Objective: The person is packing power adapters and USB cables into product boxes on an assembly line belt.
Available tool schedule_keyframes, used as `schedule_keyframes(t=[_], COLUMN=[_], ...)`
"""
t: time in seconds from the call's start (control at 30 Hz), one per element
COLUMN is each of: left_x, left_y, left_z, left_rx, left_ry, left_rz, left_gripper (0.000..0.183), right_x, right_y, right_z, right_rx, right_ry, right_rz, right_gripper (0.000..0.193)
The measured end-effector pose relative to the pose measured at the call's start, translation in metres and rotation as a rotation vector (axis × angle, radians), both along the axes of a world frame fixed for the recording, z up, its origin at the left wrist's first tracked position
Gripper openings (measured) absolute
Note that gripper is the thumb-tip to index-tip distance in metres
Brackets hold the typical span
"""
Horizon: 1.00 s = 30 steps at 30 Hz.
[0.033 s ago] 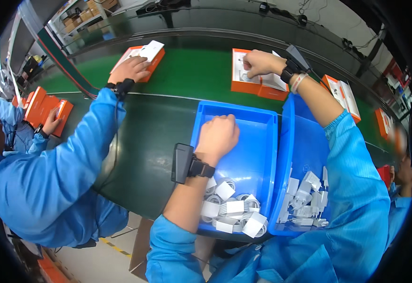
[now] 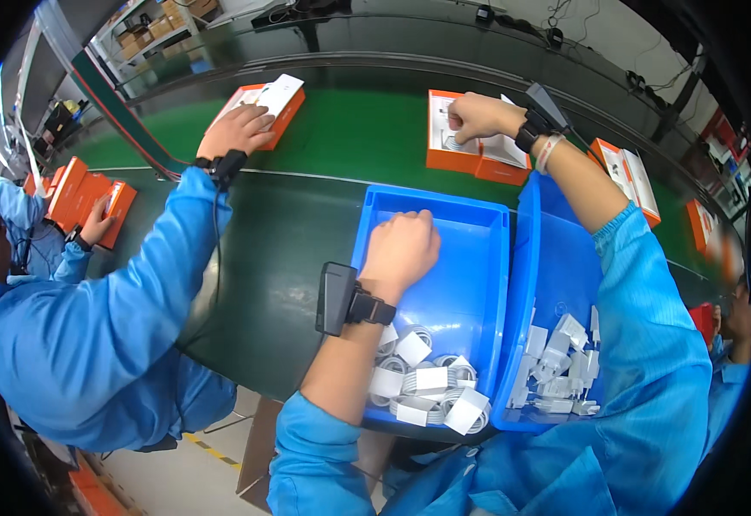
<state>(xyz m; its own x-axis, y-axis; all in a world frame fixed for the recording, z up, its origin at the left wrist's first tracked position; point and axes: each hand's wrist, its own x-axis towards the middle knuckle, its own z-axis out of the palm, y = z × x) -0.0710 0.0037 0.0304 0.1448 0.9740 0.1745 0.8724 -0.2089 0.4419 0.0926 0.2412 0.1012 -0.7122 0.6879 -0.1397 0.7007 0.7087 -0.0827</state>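
Observation:
My left hand (image 2: pixel 403 249) is closed in a fist over the left blue tray (image 2: pixel 365 211); its fingers are turned away, so anything inside stays hidden. Coiled white cables (image 2: pixel 431 380) with white paper wraps lie at the near end of that tray. My right hand (image 2: pixel 483 119) reaches into an open orange box (image 2: pixel 453 161) with a white interior on the green conveyor (image 2: pixel 354 129). Its fingers are closed on a small white coiled cable (image 2: pixel 451 142), partly covered by them. White power adapters (image 2: pixel 556 361) fill the near end of the right blue tray (image 2: pixel 523 249).
At left, a co-worker's hand (image 2: pixel 236 133) rests on another open orange box (image 2: pixel 282 116). Further orange boxes (image 2: pixel 625 172) stand on the conveyor to the right. More orange boxes (image 2: pixel 83 202) are stacked far left beside another person. A strip-edged post (image 2: pixel 117 116) rises at left.

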Motion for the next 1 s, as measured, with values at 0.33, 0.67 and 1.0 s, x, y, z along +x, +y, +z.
schedule_keyframes(t=[0.33, 0.67, 1.0], left_x=[0.000, 0.001, 0.017], left_y=[-0.001, -0.003, -0.061], left_z=[-0.005, -0.002, 0.018], left_rx=[0.049, -0.005, 0.170], left_ry=[-0.031, -0.025, -0.216], left_rz=[-0.028, -0.005, -0.078], left_gripper=[0.020, 0.023, 0.016], right_x=[0.009, 0.052, 0.161], right_y=[0.006, -0.034, -0.250], right_z=[-0.026, -0.014, 0.037], right_rx=[-0.044, 0.075, 0.042], right_ry=[-0.057, 0.141, 0.383], right_rz=[-0.005, 0.106, 0.033], right_gripper=[0.030, 0.026, 0.026])
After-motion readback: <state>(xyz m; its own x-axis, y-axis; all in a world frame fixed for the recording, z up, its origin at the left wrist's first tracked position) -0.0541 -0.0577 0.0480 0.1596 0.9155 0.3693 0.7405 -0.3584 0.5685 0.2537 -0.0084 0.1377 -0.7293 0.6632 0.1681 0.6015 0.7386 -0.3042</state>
